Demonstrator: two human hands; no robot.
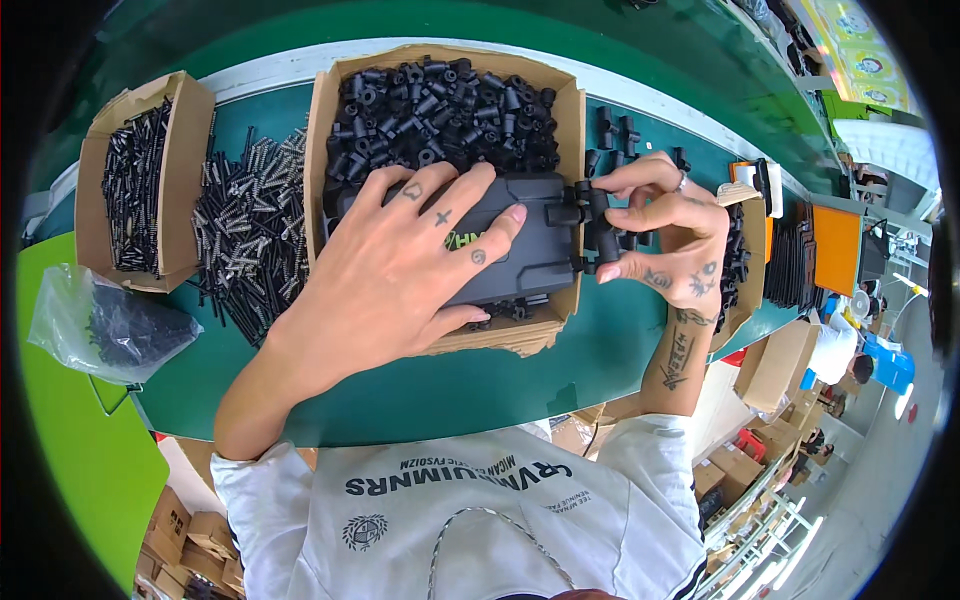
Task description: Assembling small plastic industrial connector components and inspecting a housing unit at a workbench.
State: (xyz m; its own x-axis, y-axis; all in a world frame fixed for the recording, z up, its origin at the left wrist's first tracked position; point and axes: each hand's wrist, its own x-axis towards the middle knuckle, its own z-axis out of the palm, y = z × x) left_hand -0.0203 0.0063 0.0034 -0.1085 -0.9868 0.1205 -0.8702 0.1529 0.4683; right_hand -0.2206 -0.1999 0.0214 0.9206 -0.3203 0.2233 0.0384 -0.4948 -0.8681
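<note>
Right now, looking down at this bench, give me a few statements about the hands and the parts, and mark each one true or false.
1. The left hand lies flat on a large black plastic housing. True.
2. The right hand is empty. False: its fingers pinch a small black part at the housing's right end.
3. The cardboard box behind the housing holds many small black plastic pieces. True.
4. The loose metal springs lie to the right of that box. False: they are heaped to its left, on the green surface.
5. A clear plastic bag lies at the far left. True.
</note>
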